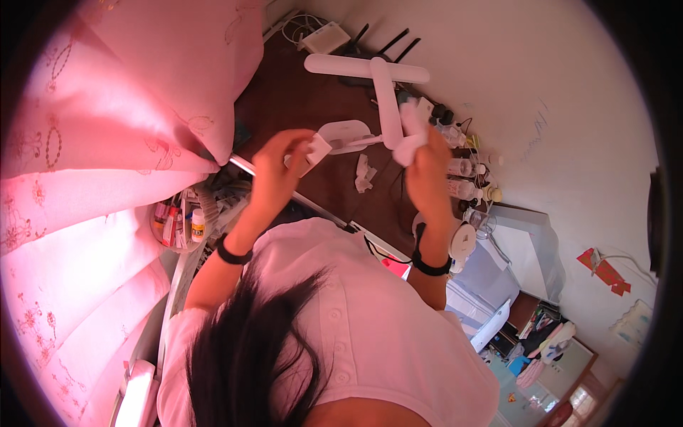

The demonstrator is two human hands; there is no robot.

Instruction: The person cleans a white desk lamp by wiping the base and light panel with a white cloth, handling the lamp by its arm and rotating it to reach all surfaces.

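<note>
My left hand grips a small white box-shaped object between thumb and fingers, above the front of a dark brown desk. In my right hand is a crumpled white tissue or cloth, blurred. Between the hands stands a white desk lamp with a long bar-shaped head and a rounded base. The tissue overlaps the lamp's arm in view, and I cannot tell whether they touch. A crumpled piece of white tissue lies on the desk.
Along the wall stand a white box, a black router with antennas and several plastic bottles. A pink curtain hangs at left, beside a basket holding small bottles. Cables run near the desk's right side.
</note>
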